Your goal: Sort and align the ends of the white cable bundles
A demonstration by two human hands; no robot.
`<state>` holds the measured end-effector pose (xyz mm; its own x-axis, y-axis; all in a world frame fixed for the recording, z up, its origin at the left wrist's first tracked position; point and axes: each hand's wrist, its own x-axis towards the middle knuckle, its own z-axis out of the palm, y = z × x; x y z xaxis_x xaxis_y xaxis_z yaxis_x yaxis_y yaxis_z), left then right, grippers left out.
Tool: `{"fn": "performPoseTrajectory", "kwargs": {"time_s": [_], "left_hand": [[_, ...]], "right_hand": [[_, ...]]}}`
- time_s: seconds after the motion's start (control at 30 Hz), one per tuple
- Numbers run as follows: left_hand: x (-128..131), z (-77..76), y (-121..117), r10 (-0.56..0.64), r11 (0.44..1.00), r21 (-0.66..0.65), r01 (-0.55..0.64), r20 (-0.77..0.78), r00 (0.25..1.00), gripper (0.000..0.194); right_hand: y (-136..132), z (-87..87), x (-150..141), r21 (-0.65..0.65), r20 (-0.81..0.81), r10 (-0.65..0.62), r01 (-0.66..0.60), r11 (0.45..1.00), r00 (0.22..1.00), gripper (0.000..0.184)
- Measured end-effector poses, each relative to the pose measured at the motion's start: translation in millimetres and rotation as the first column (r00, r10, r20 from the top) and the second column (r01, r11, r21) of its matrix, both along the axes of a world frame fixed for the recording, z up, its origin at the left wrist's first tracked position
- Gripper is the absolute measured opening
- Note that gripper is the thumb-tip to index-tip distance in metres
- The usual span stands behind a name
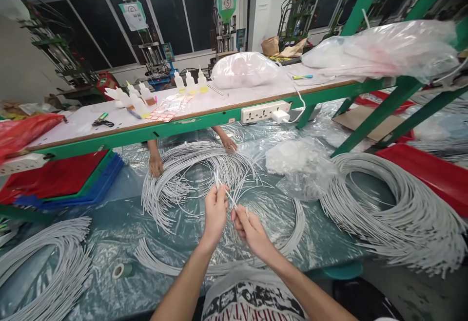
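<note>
On the raised shelf (78,126) stand small squeeze bottles (190,83) near a plastic bag (244,70). A white power strip (263,111) is fixed along the green front edge (175,131). Below, at left, coloured trays (66,175) are stacked.

The cables (175,162) are of pale grey colour. The plastic sheet (106,243) seems blue-green, but its shine makes the shade uncertain. The shelf edge (153,133) is green; the shirt (254,299), whitish with black print and red letters.

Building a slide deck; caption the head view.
Left hand and right hand hold pale strands near a large coil.
</note>
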<state>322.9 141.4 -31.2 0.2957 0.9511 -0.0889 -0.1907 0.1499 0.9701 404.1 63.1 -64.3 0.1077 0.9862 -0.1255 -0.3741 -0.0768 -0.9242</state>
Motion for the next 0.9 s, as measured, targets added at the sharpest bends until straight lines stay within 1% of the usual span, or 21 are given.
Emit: {"fn": "performPoseTrajectory", "kwargs": {"time_s": [0.07,0.13,0.23,0.3,0.4,0.57,0.67,0.73,0.8,0.87,0.9], "left_hand": [[0.4,-3.6,0.3,0.006,1.000,0.017,-0.006,0.003,1.000,0.048],[0.4,-6.9,0.9,0.022,0.999,0.042,-0.022,-0.001,1.000,0.047],[-0.7,-9.6,2.6,0.048,0.996,0.081,-0.046,-0.016,0.999,0.046],[-2.3,-9.8,4.4,0.041,0.995,0.097,-0.037,-0.033,0.999,0.045],[-5.7,-9.5,7.8,-0.005,0.992,0.122,0.014,-0.072,0.997,0.045],[-9.7,-9.5,5.3,-0.052,0.978,0.190,0.081,-0.152,0.987,0.043],[-10.4,-8.4,-1.9,-0.139,0.964,0.198,0.179,-0.203,0.969,0.042],[-11.4,-6.8,-4.9,-0.190,0.952,0.200,0.233,-0.209,0.959,0.042],[-12.9,-4.8,-4.7,-0.185,0.957,0.190,0.219,-0.182,0.966,0.038],[-14.5,-2.7,-2.1,-0.122,0.973,0.175,0.149,-0.158,0.980,0.038],[-15.2,-1.7,-0.6,-0.081,0.978,0.180,0.109,-0.157,0.984,0.042]], "right_hand": [[2.0,-2.1,0.1,-0.026,-0.006,-0.045,0.045,0.999,0.999,0.059],[3.5,-3.2,0.8,-0.042,-0.022,-0.056,0.055,0.998,0.998,0.061],[3.5,-2.5,1.8,-0.015,-0.028,-0.009,0.008,1.000,1.000,0.060],[2.1,-1.0,2.4,0.009,-0.028,0.036,-0.036,0.999,0.999,0.058],[0.1,1.1,3.0,0.016,-0.049,0.068,-0.067,0.998,0.996,0.055],[3.0,3.3,2.8,0.009,-0.112,0.063,-0.062,0.998,0.992,0.056],[8.0,3.7,2.5,0.009,-0.117,0.031,-0.030,1.000,0.993,0.057],[10.9,4.0,2.8,0.011,-0.106,0.011,-0.010,1.000,0.994,0.057],[12.6,5.1,3.4,0.021,-0.086,0.015,-0.013,1.000,0.996,0.056],[12.9,7.1,3.7,0.032,-0.068,0.027,-0.025,0.999,0.997,0.056],[12.8,8.3,3.6,0.037,-0.065,0.030,-0.028,0.999,0.997,0.056]]}}
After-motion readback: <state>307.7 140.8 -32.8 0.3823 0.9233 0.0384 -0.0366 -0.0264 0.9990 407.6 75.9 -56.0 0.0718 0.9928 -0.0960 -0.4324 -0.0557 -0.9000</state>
